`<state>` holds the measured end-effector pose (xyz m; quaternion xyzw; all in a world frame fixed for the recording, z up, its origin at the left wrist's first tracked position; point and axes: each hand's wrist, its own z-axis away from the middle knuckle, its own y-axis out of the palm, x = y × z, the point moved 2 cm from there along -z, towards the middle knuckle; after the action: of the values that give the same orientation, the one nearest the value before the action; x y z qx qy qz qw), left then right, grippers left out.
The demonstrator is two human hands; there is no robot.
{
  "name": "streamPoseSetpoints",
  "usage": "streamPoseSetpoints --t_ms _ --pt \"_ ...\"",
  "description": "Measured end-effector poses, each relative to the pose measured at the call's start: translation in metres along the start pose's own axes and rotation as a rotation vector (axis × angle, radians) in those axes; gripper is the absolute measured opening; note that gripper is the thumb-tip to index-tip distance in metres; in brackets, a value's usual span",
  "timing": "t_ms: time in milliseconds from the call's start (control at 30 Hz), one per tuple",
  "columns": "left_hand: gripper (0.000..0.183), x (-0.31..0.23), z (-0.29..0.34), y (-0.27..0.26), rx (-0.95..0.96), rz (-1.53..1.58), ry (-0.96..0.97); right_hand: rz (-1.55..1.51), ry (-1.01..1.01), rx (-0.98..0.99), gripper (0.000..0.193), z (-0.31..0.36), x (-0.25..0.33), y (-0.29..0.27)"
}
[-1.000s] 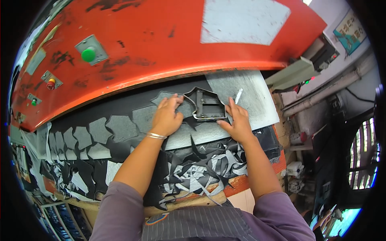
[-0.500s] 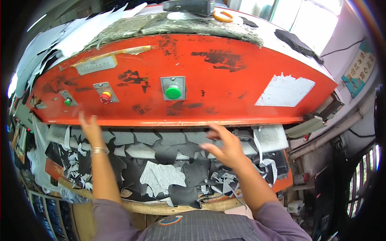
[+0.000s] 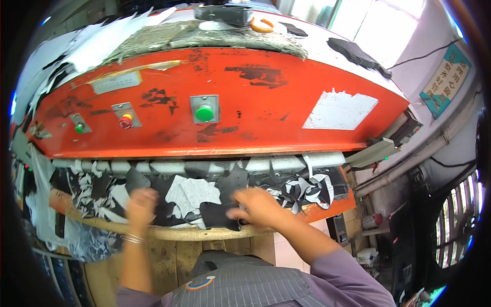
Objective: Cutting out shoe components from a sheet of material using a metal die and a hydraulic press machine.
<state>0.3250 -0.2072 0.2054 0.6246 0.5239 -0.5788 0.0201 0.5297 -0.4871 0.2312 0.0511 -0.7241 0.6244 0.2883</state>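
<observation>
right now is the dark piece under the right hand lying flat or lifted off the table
Cannot tell for sure. The dark cut piece looks flat at the table's front edge, with the right hand on it, but the hand is motion-blurred.

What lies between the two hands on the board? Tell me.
In the head view, between the left hand and the right hand lie a pale grey scrap and a dark cut piece that the right hand touches.
</observation>
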Motion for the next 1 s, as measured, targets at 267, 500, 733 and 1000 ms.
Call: streamPoseSetpoints --t_ms 267,500,733,1000 --pt "0.01 -0.081 0.117 0.103 0.166 -0.119 0.235 0.19 0.154 -0.106 0.046 0.118 -0.032 0.055" --pt "0.013 -0.085 0.123 0.106 0.158 -0.078 0.163 0.218 0.131 -0.076 0.044 0.124 -0.033 0.051" --pt "0.019 -0.061 0.098 0.098 0.239 0.153 -0.151 -0.182 0.014 0.184 0.053 0.096 -0.056 0.003" --pt "0.075 -0.082 0.049 0.188 0.429 -0.239 -0.17 0.413 0.39 -0.225 0.081 0.013 -0.187 -0.053"
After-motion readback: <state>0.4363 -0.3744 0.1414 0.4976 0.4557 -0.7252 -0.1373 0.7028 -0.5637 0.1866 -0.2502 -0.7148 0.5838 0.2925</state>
